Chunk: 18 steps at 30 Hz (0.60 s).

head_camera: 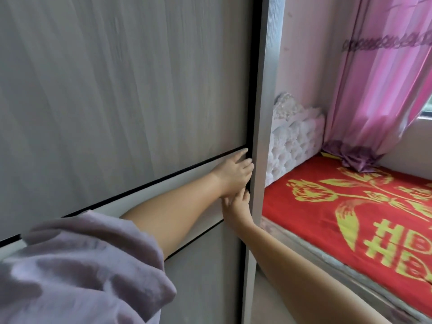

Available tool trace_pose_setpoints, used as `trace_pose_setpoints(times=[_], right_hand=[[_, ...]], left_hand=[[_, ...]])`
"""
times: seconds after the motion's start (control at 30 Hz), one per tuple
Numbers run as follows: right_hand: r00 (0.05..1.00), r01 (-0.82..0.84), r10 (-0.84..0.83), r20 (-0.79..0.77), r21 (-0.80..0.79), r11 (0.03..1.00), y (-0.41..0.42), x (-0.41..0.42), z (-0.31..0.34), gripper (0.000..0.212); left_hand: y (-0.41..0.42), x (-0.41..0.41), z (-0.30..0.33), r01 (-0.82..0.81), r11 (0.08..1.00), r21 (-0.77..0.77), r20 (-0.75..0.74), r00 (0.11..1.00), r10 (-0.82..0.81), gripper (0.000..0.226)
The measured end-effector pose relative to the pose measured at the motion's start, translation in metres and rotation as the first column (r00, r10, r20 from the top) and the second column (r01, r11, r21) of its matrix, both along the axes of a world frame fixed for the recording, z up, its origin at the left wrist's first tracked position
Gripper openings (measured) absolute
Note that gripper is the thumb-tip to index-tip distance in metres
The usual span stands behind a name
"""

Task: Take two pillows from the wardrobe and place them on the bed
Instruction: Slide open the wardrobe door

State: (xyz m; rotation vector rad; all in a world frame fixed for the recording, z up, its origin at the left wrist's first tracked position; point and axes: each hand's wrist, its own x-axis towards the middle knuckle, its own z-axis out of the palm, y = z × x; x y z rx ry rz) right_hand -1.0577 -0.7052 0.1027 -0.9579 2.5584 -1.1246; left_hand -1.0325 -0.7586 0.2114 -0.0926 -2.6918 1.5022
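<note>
Both hands pressed to the right edge of a closed wardrobe [121, 90] door [210, 101], at the dark seam against the grey side panel [264, 113]. Left hand [233, 173] uppermost, laid flat across the pale band [163, 190] between the door's two black lines, fingers [243, 154] spread and reaching into the seam; tips partly hidden there, so cannot tell whether hooked on the door's edge or only touching it. Right hand [236, 206] just below and touching the left at the wrist, fingers extended upward along the same seam, loosely parted; grip likewise impossible to judge. Left forearm crossing the door from the lower left, a bunched lilac sleeve [81, 265] filling the near corner. Right forearm rising from the bottom edge, beside the panel.

Pillows out of sight, the wardrobe shut. Bed [350, 218] to the right of the wardrobe, close against its side panel, spread with a red cover patterned in yellow flowers and characters. Tufted white headboard [297, 136] at the far end against a pink wall [311, 54]. Pink curtain [378, 90] hanging at the far right, its purple hem [355, 157] bunched on the bed's far corner. Sliver of window [427, 108] at the right edge.
</note>
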Motion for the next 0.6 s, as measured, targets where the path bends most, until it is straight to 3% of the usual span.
trace_pose_setpoints(times=[0.07, 0.3, 0.6], right_hand=[[0.986, 0.087, -0.07, 0.148, -0.111, 0.99, -0.006, -0.007, 0.003, 0.068], [0.924, 0.223, -0.126, 0.362, -0.242, 0.944, -0.02, -0.014, 0.006, 0.068], [0.944, 0.215, -0.13, 0.305, -0.264, 0.94, -0.013, 0.003, -0.001, 0.068]], left_hand=[[-0.003, -0.009, 0.006, 0.023, 1.0, -0.009, 0.015, 1.0, -0.023, 0.044], [-0.017, -0.022, 0.01, -0.045, 0.997, -0.07, 0.04, 0.998, 0.048, 0.051], [-0.014, -0.019, 0.004, -0.038, 0.989, -0.144, 0.053, 0.997, 0.046, 0.05]])
